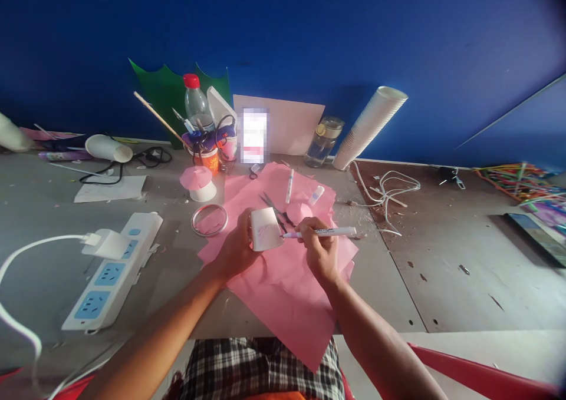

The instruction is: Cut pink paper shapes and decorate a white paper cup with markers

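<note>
Left hand (241, 244) curled round a white cup (266, 223) above pink paper (287, 314); right hand (322, 248) pinching a marker (338, 231), tip beside the cup — faint pink strokes (265, 231) done, much of the side seemingly unmarked.

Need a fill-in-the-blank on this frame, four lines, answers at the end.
1. The left hand holds a cup coloured mostly ____.
2. The right hand holds a marker whose tip points toward the person's ____ side.
3. The clear bottle in front of the green sheet has a cap coloured ____.
4. Beneath both hands lie large sheets coloured ____.

Missing words: white; left; red; pink.
</note>
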Demonstrator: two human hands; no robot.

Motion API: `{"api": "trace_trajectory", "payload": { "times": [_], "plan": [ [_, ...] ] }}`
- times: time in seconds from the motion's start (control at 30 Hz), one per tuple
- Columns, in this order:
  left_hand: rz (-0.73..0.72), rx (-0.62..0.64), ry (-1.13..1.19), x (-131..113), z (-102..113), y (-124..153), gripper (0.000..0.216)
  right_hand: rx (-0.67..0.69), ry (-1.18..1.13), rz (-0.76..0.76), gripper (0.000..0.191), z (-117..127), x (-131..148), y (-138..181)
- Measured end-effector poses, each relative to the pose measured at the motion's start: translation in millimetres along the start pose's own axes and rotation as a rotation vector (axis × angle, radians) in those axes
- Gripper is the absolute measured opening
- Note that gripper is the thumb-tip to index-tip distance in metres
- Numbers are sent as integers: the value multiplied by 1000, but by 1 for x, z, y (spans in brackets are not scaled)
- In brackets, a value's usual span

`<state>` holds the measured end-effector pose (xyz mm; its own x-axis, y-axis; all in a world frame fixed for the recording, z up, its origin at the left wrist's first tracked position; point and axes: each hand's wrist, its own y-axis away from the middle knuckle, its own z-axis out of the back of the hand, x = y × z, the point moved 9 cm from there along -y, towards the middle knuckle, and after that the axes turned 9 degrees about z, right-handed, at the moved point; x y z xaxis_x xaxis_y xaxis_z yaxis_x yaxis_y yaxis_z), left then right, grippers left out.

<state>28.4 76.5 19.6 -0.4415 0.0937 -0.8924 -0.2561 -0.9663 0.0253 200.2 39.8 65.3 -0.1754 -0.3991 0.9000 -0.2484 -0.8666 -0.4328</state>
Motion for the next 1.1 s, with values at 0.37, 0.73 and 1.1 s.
{"api": "trace_trajectory", "payload": {
  "times": [0.37,0.73,1.1],
  "plan": [
    [-6,8,-26,-1,-1,0,57,209,-10,150,16,-23,15,5],
    [8,-11,13,0,1,-1,52,67,-8,23,21,-3,4,-1],
    [8,4,-11,3,-2,0,56,123,-4,21,19,-14,3,0]
  ]
}}
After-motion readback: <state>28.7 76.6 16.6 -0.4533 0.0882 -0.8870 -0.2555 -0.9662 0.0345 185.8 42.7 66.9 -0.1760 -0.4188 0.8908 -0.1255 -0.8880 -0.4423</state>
